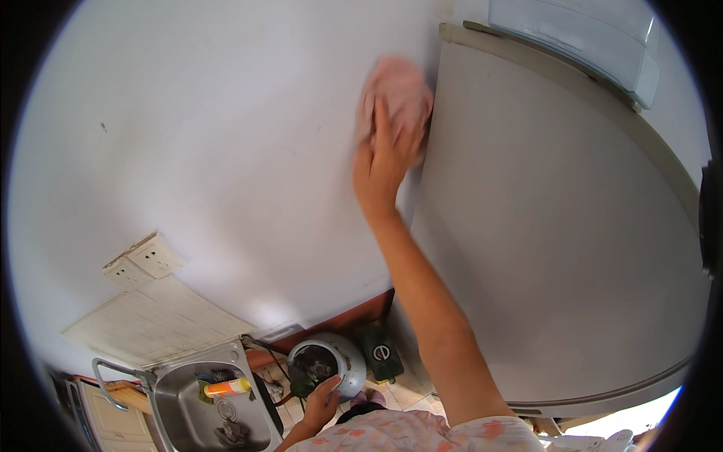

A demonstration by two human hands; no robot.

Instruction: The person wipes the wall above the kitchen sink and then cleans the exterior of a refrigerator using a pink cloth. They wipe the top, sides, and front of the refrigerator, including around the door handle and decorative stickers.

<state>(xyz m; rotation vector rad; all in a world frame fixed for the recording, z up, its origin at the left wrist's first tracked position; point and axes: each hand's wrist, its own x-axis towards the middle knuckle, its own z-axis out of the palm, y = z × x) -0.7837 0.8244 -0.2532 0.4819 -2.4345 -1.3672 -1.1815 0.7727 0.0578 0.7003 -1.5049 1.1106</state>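
My right hand (pixel 387 164) reaches up with its fingers spread over a pink cloth (pixel 398 85), pressed against the white wall (pixel 254 141) close to the side of a grey refrigerator (pixel 553 226). Cloth and fingers are slightly blurred. Low in the view, my left hand (pixel 322 404) is at the rim of a grey gas cylinder (pixel 353 367); whether it grips the rim or only rests there I cannot tell.
At the lower left is a steel sink (pixel 186 407) with a faucet (pixel 107 390), a yellow-and-orange bottle (pixel 227 387) and a dark rag (pixel 231 434). Wall sockets (pixel 141 260) sit above it. A dark green container (pixel 379 353) stands between cylinder and refrigerator.
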